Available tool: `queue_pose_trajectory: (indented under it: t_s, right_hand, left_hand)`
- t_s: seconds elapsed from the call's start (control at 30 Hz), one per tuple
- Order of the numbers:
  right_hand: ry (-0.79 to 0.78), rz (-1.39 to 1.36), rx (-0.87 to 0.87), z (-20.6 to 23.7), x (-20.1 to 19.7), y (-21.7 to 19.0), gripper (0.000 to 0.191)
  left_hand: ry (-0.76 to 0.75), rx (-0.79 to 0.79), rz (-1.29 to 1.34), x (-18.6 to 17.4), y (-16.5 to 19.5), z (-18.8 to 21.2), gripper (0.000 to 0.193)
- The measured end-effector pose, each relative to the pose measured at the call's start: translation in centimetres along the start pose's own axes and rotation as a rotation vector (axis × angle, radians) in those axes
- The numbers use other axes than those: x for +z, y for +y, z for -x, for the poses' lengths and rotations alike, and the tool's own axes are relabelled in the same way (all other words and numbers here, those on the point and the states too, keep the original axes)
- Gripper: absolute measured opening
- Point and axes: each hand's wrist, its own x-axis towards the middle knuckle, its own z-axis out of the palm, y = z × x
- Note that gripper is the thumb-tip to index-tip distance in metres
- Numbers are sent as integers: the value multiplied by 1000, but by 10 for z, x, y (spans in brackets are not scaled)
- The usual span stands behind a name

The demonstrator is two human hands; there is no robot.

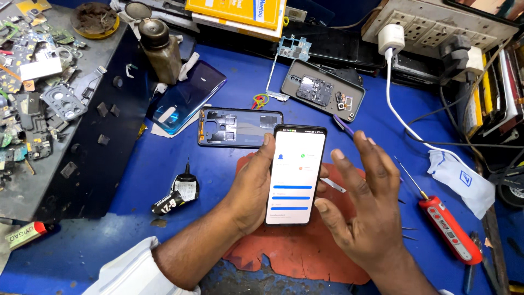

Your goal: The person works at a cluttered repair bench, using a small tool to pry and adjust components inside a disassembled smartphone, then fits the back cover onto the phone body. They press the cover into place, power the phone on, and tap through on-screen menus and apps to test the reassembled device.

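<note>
My left hand grips a black smartphone from its left edge, thumb near the top corner, holding it upright above a red mat. Its screen is lit white with blue bars and small icons. My right hand hovers just right of the phone, fingers spread and slightly curled, fingertips close to the phone's right edge, with nothing in it.
On the blue bench lie a phone mid-frame, a glossy blue back cover, an opened phone body, a black glue tube, a red screwdriver, a brown bottle, a white charger and a parts tray.
</note>
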Motion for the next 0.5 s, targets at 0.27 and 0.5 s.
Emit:
queue_pose_trajectory:
  t_s: [0.27,0.5]
  right_hand:
    - [-10,13,12,1,2,2,69]
    - [-25,1,25,0,2,2,68]
  left_hand:
    - [10,-20,5,1,2,0,81]
    - [11,-17,-9,1,3,0,80]
